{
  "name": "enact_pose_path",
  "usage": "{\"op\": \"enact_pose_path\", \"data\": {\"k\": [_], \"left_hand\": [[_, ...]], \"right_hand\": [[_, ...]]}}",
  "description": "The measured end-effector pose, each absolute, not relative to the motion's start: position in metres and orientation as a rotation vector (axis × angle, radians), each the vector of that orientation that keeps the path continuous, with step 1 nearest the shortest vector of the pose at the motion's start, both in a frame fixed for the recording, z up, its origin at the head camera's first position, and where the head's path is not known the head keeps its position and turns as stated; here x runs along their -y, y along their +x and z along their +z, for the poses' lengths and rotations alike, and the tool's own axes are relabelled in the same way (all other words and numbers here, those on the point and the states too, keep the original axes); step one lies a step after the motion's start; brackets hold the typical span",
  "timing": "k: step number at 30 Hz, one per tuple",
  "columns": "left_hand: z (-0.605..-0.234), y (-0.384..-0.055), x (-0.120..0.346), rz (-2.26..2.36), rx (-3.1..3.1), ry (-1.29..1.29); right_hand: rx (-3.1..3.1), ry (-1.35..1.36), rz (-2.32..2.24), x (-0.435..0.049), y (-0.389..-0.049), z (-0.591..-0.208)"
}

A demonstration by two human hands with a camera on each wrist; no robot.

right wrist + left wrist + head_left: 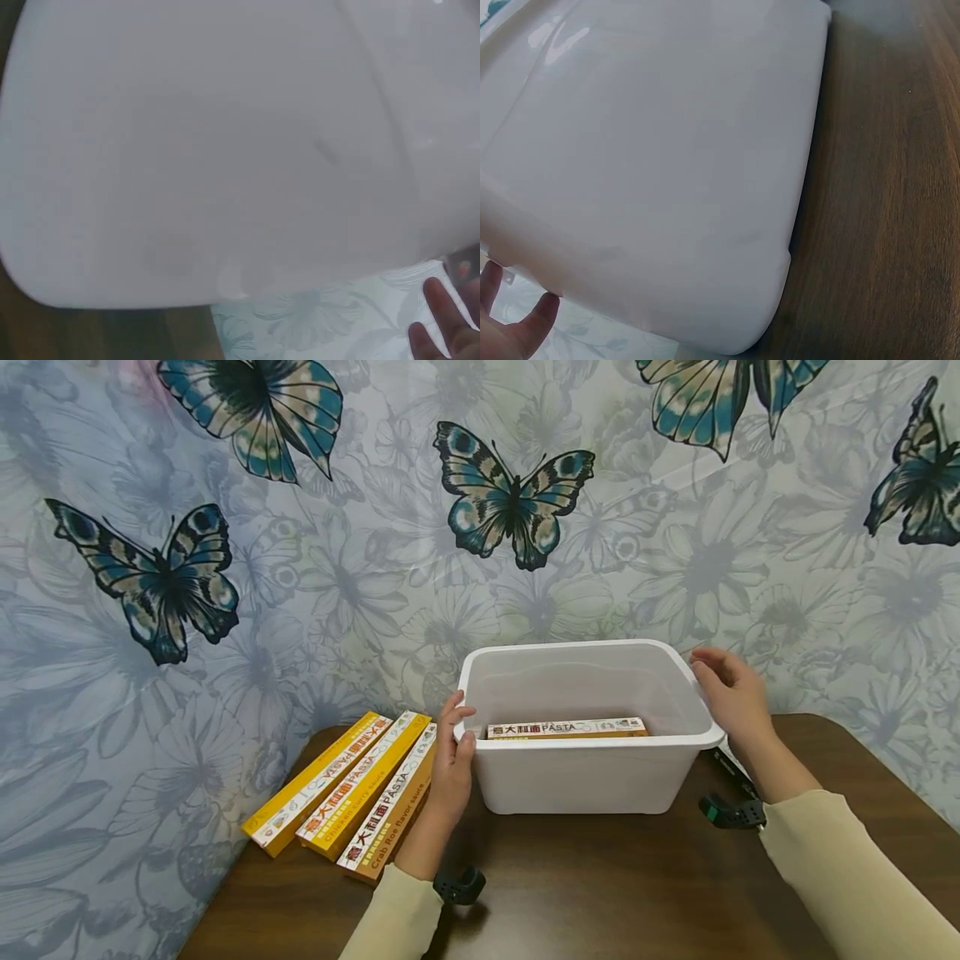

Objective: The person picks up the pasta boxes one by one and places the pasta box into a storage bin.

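Note:
A white plastic bin (585,777) stands upright on the table, with a pasta box (566,728) lying inside against its near wall. My left hand (450,768) holds the bin's left rim, fingers over the edge and thumb at the near corner. Its fingertips (544,307) meet the bin's edge in the left wrist view. My right hand (735,697) is beside the bin's right rim, its fingers near the back corner. In the right wrist view, two fingers (442,307) stand extended, apart from the bin wall; whether the thumb touches the rim is hard to tell.
Three yellow and orange pasta boxes (360,781) lie side by side, slanted, on the table's left. A dark narrow object (733,770) is partly hidden near my right wrist. Behind the brown table (600,885) rises a butterfly-patterned wall (375,610).

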State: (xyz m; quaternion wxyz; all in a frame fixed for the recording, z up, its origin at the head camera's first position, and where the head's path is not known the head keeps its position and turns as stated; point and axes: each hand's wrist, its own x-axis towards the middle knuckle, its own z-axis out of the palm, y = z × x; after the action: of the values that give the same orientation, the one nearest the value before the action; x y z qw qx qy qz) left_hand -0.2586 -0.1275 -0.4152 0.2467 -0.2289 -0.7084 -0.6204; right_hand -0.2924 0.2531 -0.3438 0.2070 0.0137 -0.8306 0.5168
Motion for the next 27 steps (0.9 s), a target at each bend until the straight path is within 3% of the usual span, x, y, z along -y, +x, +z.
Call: {"op": "enact_pose_path", "data": {"k": [27], "left_hand": [[-0.418, -0.259, 0.129, -1.683, 1.916, -0.654]], "right_hand": [[2.111, -0.171, 1.342, -0.264, -0.224, -0.374]]}}
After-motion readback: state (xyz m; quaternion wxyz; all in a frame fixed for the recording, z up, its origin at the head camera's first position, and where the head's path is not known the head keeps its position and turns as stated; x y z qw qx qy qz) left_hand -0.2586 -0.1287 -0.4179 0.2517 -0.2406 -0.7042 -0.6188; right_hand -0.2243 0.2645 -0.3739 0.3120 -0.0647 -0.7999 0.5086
